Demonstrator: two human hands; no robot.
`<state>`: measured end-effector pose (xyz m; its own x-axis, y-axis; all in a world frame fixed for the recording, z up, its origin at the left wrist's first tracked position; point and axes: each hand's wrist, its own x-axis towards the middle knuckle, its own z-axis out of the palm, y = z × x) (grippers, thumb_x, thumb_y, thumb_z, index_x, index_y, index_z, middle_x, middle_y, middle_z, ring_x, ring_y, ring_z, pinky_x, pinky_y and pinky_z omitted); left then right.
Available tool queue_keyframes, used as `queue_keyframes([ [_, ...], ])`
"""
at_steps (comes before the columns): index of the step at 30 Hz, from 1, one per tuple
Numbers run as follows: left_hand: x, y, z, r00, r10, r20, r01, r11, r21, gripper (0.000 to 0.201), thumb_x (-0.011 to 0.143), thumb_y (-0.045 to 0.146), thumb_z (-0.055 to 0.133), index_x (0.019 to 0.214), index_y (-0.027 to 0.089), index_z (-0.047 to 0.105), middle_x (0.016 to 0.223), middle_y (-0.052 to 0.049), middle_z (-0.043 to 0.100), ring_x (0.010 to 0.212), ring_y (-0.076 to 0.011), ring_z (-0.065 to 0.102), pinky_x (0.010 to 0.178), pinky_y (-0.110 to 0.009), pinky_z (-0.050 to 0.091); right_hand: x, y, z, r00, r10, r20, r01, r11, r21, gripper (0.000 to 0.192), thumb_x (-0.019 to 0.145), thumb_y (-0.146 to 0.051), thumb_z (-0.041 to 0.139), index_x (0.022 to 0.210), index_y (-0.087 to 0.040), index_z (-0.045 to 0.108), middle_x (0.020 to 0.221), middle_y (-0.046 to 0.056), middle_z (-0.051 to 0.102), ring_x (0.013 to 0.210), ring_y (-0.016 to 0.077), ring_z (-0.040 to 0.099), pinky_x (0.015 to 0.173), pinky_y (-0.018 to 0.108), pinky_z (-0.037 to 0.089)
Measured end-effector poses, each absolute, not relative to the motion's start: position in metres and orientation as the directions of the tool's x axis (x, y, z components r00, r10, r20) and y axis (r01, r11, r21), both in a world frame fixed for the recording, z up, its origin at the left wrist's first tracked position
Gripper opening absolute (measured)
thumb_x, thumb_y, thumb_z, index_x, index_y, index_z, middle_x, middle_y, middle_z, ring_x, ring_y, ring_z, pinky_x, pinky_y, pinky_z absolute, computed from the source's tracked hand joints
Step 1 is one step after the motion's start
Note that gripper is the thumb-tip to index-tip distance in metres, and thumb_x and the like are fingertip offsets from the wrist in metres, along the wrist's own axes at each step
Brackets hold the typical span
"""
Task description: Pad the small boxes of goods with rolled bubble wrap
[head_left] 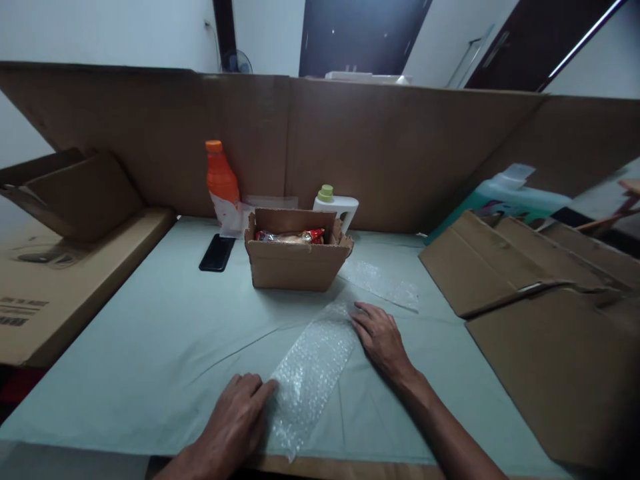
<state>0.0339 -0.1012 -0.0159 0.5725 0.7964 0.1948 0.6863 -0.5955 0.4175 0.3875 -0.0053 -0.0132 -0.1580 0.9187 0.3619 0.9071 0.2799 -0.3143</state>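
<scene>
A strip of clear bubble wrap (317, 357) lies slantwise on the cloth between my hands. My left hand (240, 417) is closed at its near left edge, thumb and curled fingers gripping the plastic. At the far right edge, the bent fingers of my right hand (383, 337) are closed on the wrap near its upper end. Just beyond stands an open cardboard box (295, 267), with shiny red and silver packets (300, 237) inside. A second piece of bubble wrap (383, 283) lies flat to the right of the box.
Behind the box stand an orange bottle (223, 177) and a white bottle with a green cap (337, 202). A black phone (217, 253) lies left of it. Folded cardboard (540, 373) and a teal bottle (525, 197) are at right, a large carton (75, 287) at left.
</scene>
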Motion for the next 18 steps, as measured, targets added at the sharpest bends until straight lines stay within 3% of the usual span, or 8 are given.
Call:
queue_keyframes([
  [4, 0.028, -0.127, -0.014, 0.513, 0.699, 0.497, 0.452, -0.713, 0.536, 0.06, 0.078, 0.007, 0.044, 0.137, 0.02, 0.048, 0.072, -0.003, 0.064, 0.061, -0.0188, 0.058, 0.054, -0.031, 0.048, 0.35, -0.007, -0.002, -0.301, 0.78, 0.549, 0.818, 0.507, -0.272, 0.027, 0.099, -0.023, 0.05, 0.111, -0.025, 0.074, 0.127, 0.01, 0.069, 0.123, 0.0269, 0.058, 0.1, 0.049, 0.048],
  [6, 0.021, -0.143, -0.012, 0.499, 0.694, 0.519, 0.392, -0.715, 0.578, 0.056, 0.078, 0.009, 0.045, 0.132, 0.023, 0.052, 0.065, 0.0, 0.063, 0.055, -0.0172, 0.057, 0.049, -0.028, 0.047, 0.328, -0.001, -0.002, -0.394, 0.77, 0.502, 0.775, 0.572, -0.269, 0.028, 0.096, -0.019, 0.052, 0.114, -0.025, 0.073, 0.13, 0.01, 0.067, 0.127, 0.0276, 0.055, 0.101, 0.05, 0.047],
  [11, 0.01, -0.173, -0.004, 0.419, 0.881, 0.219, 0.511, -0.428, 0.746, 0.047, 0.078, 0.012, 0.057, 0.122, 0.031, 0.064, 0.101, -0.004, 0.077, 0.085, -0.0201, 0.072, 0.075, -0.031, 0.06, 0.317, -0.01, 0.01, -0.477, 0.839, 0.262, 0.773, 0.542, -0.33, 0.047, 0.088, -0.014, 0.057, 0.133, -0.022, 0.062, 0.143, 0.015, 0.058, 0.13, 0.0321, 0.053, 0.102, 0.057, 0.046],
  [14, 0.017, -0.168, 0.006, 0.289, 0.957, -0.036, 0.485, -0.114, 0.867, 0.032, 0.083, 0.023, 0.053, 0.108, 0.026, 0.072, 0.086, -0.003, 0.075, 0.075, -0.0185, 0.069, 0.066, -0.028, 0.056, 0.334, -0.06, 0.034, -0.595, 0.796, 0.114, 0.685, 0.576, -0.447, 0.066, 0.084, -0.015, 0.061, 0.147, -0.029, 0.048, 0.151, 0.01, 0.051, 0.133, 0.0295, 0.052, 0.106, 0.053, 0.045],
  [16, 0.025, -0.155, 0.014, 0.261, 0.941, -0.216, 0.418, 0.092, 0.904, 0.03, 0.083, 0.026, 0.05, 0.102, 0.021, 0.073, 0.07, -0.001, 0.065, 0.063, -0.0158, 0.06, 0.057, -0.025, 0.049, 0.333, -0.104, 0.046, -0.663, 0.748, 0.028, 0.629, 0.576, -0.522, 0.082, 0.08, -0.022, 0.068, 0.155, -0.031, 0.036, 0.153, 0.009, 0.049, 0.134, 0.0297, 0.051, 0.105, 0.048, 0.048],
  [18, 0.032, -0.138, 0.022, 0.282, 0.907, -0.312, 0.362, 0.201, 0.91, 0.03, 0.083, 0.031, 0.051, 0.1, 0.017, 0.072, 0.064, 0.002, 0.055, 0.057, -0.013, 0.051, 0.054, -0.024, 0.042, 0.318, -0.141, 0.045, -0.661, 0.749, 0.038, 0.598, 0.557, -0.576, 0.087, 0.079, -0.026, 0.072, 0.156, -0.029, 0.033, 0.149, 0.01, 0.053, 0.131, 0.0295, 0.054, 0.102, 0.045, 0.051],
])
